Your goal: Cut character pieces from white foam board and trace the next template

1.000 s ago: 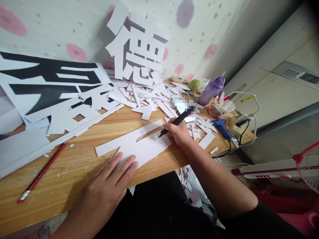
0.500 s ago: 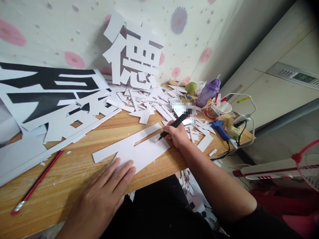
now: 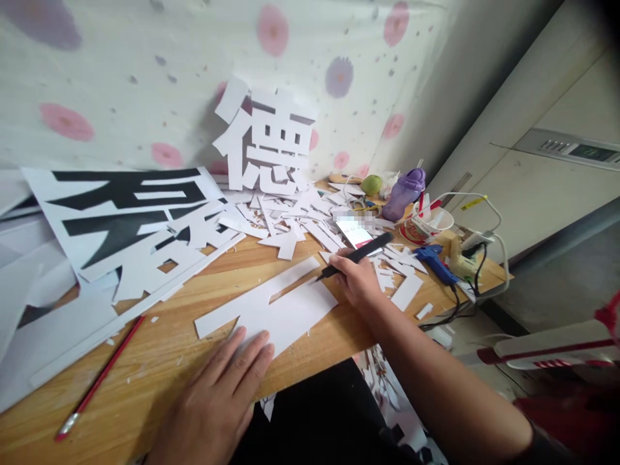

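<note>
On the wooden table lies a white foam board piece [image 3: 285,316] with a long narrow slot cut into it. My left hand [image 3: 217,387] rests flat on its near edge, fingers stretched out and slightly apart. A black pen-shaped craft knife [image 3: 358,256] is gripped in my right hand [image 3: 358,278], its tip at the right end of the slot and its back end pointing up to the right. Whether the tip presses into the board I cannot tell. Behind the knife lies a phone [image 3: 353,234] with a lit screen.
Many white offcuts [image 3: 285,219] cover the table's back. A cut-out character [image 3: 271,142] leans on the wall. At left are a black-printed sheet [image 3: 116,206] and a red pencil [image 3: 101,378]. To the right are a blue glue gun [image 3: 438,263], a paper bowl [image 3: 426,223] and a purple bottle [image 3: 404,194].
The whole view has shifted, so things sit lower and farther right. My right hand has tilted the knife flatter, and its tip has moved toward the slot's right end. My left hand stays on the board.
</note>
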The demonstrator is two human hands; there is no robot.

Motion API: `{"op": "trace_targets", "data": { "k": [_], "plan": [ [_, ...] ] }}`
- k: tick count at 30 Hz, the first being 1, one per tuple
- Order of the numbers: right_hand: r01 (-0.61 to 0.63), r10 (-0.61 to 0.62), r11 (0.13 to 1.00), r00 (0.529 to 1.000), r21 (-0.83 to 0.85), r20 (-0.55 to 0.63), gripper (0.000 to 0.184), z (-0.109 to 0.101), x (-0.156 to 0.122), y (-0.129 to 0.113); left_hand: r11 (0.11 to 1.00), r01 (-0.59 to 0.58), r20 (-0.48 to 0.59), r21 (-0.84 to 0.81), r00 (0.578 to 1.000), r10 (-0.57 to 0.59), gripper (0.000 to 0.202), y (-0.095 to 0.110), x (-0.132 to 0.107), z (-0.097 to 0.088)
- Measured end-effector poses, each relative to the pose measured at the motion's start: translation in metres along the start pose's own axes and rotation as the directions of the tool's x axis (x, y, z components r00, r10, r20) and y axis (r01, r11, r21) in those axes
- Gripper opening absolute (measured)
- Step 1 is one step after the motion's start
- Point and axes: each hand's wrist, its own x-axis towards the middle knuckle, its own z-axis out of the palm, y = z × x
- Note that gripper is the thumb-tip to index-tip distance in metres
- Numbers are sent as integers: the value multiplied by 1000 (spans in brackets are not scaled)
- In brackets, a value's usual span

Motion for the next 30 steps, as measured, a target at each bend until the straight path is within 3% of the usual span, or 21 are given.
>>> {"op": "trace_targets", "data": {
  "k": [3, 6, 9, 12, 15, 17, 20, 30],
  "plan": [
    [10, -9, 987, 1000, 162, -8, 30, -7, -13, -7, 995, 84, -49, -47, 995, -86, 42, 5, 6, -7],
    [-24, 28, 988, 999, 155, -21, 33, -14, -32, -6, 995, 75, -61, -72, 995, -80, 37, 10, 17, -12],
    [-31, 36, 999, 989, 40, -146, 32, -15, -48, 1, 997, 30, -29, -72, 999, -33, 38, 16, 35, -11],
    [100, -145, 973, 967, -210, -210, 26, -11, -56, 5, 997, 24, 30, -72, 999, -22, 49, 26, 57, -2],
    [269, -346, 855, 933, -443, -102, 17, -9, -56, 6, 996, 55, 131, -77, 990, -44, 67, 37, 73, 8],
    [357, -415, 794, 910, -492, -8, 19, -8, -54, 7, 994, 75, 184, -83, 981, -59, 75, 42, 78, 12],
    [411, -438, 747, 896, -522, 79, 13, -8, -54, 10, 992, 105, 240, -73, 967, -85, 80, 46, 81, 13],
    [422, -430, 706, 894, -569, 128, 11, -8, -56, 13, 995, 83, 247, -58, 967, -67, 79, 45, 83, 15]
  ]
}}
